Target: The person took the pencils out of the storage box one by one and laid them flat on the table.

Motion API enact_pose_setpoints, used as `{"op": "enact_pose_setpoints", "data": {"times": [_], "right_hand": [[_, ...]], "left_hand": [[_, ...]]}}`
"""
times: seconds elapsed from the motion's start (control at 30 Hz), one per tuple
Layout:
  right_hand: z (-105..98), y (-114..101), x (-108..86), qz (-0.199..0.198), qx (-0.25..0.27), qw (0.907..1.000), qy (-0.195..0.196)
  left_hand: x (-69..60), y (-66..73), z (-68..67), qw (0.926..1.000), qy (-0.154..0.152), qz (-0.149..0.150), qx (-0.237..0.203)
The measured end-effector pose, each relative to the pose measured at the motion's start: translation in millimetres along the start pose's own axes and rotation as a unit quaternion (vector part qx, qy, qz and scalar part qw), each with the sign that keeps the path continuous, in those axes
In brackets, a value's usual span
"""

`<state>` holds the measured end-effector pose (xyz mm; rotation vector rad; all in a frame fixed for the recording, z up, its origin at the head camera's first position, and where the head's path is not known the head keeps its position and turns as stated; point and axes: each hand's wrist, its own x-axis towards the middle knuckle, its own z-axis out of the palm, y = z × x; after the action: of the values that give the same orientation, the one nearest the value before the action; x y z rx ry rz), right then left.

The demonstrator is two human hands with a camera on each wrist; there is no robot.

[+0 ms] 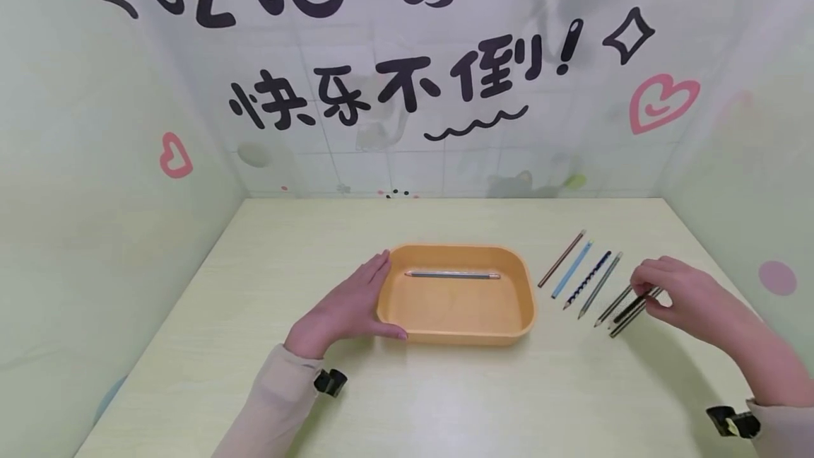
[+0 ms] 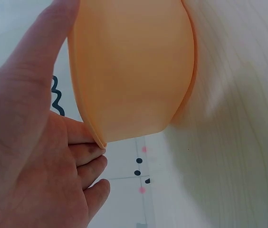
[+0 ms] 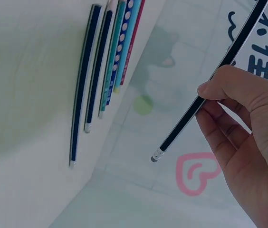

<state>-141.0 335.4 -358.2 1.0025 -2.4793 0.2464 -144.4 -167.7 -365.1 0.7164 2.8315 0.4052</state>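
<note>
An orange tray stands on the table, and one dark grey pencil lies in it. My left hand grips the tray's left end, thumb along the near rim and fingers against the far-left outer side. Off to the right, my right hand pinches a black pencil between thumb and fingers. In the right wrist view this pencil is raised off the table, its silver eraser end pointing down. Under and beside that hand lie two dark striped pencils.
Left of those pencils, others lie in a slanted row: a grey-green pencil, a dark blue spotted pencil, a light blue pencil and a reddish-brown pencil. Printed walls enclose the table's back and sides.
</note>
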Motion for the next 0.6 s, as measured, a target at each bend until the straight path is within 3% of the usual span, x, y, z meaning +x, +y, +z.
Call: {"op": "enact_pose_setpoints", "data": {"times": [0.27,0.6], "right_hand": [[12,31,-24.7,0.014,-0.016,0.9997,-0.013],[20,43,-43.4,0.079,-0.011,0.9899,-0.117]], "left_hand": [[0.1,-1.2,0.9,1.0000,-0.001,0.000,0.002],[0.3,-1.2,1.3,1.0000,-0.001,-0.002,0.001]]}}
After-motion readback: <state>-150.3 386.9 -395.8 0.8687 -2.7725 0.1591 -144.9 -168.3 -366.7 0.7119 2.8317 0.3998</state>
